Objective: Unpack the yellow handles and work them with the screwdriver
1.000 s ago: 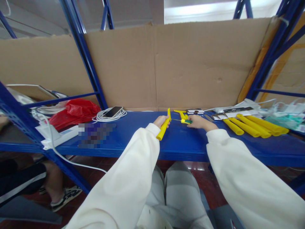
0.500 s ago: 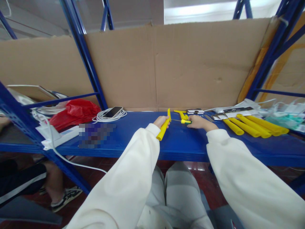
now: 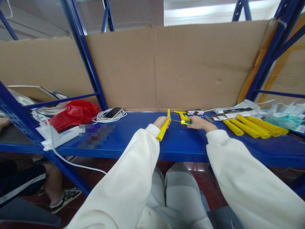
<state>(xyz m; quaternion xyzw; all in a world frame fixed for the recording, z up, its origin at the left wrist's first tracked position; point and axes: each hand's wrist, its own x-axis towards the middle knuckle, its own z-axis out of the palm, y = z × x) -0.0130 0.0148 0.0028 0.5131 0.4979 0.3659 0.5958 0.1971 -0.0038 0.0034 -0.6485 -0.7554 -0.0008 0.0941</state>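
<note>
My left hand (image 3: 160, 122) is closed around a yellow plastic handle (image 3: 162, 132), which slants upward and away over the blue shelf. In my right hand (image 3: 197, 123) is a screwdriver (image 3: 184, 122) with a yellow and green grip. Its thin shaft points left and reaches the side of the yellow handle; the contact of the tip is too small to make out. Just behind the screwdriver lies another yellow piece (image 3: 180, 114), partly covered by it. To the right of my right hand, several yellow handles (image 3: 252, 127) lie side by side.
The blue shelf (image 3: 135, 143) has a cardboard sheet (image 3: 154, 70) along its back. On the left are a phone (image 3: 114, 112) on a coiled white cable (image 3: 102, 119), a red bag (image 3: 73, 114) and a white power strip (image 3: 63, 136). Another person's leg (image 3: 53, 178) shows lower left.
The screwdriver's grip has turned slightly, showing more green. Both hands stay in nearly the same place, still holding the yellow handle and the screwdriver.
</note>
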